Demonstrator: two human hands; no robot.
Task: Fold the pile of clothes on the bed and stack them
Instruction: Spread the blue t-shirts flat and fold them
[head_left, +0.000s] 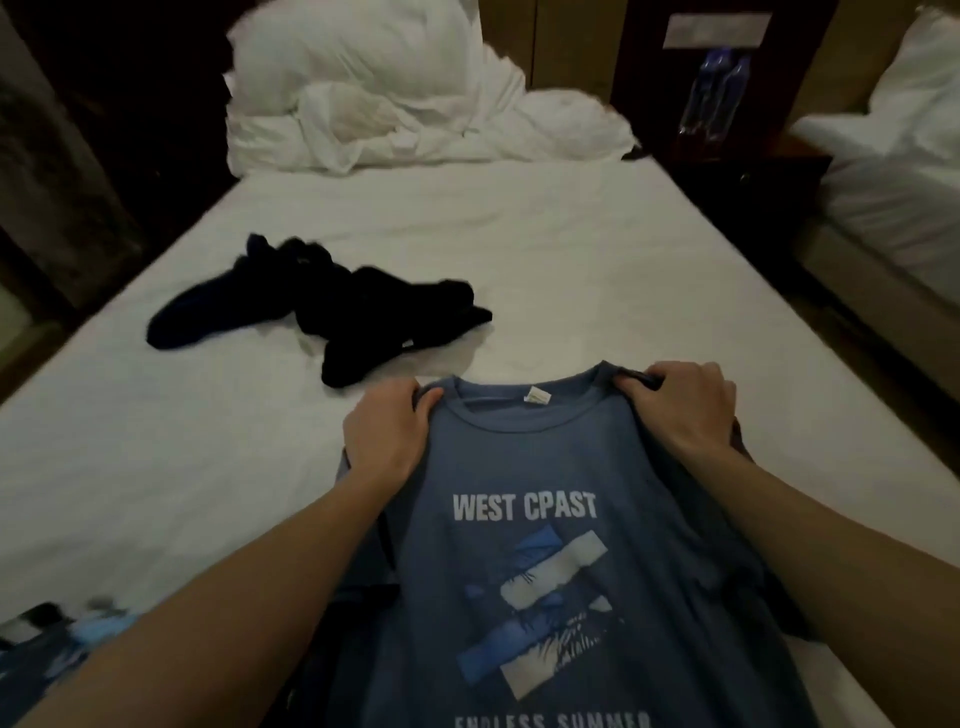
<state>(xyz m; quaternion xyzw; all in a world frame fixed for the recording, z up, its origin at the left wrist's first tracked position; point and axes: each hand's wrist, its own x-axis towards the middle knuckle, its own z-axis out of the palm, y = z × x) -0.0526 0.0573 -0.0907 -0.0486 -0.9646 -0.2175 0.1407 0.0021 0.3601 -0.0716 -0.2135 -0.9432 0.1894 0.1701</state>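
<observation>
A blue T-shirt (550, 467) printed with "WEST CPAST" is spread front side up over the near part of the white bed (571, 249). My left hand (387, 434) grips its left shoulder beside the collar. My right hand (685, 402) grips the right shoulder. The shirt's lower hem runs out of the frame at the bottom. Farther back and to the left, a loose heap of dark clothes (332, 312) lies crumpled on the sheet, apart from the shirt.
A rumpled white duvet and pillow (395, 98) fill the head of the bed. Two water bottles (714, 93) stand on a dark nightstand at the right, with a second bed (893, 171) beyond. A patterned blue cloth (57, 654) shows at the bottom left corner.
</observation>
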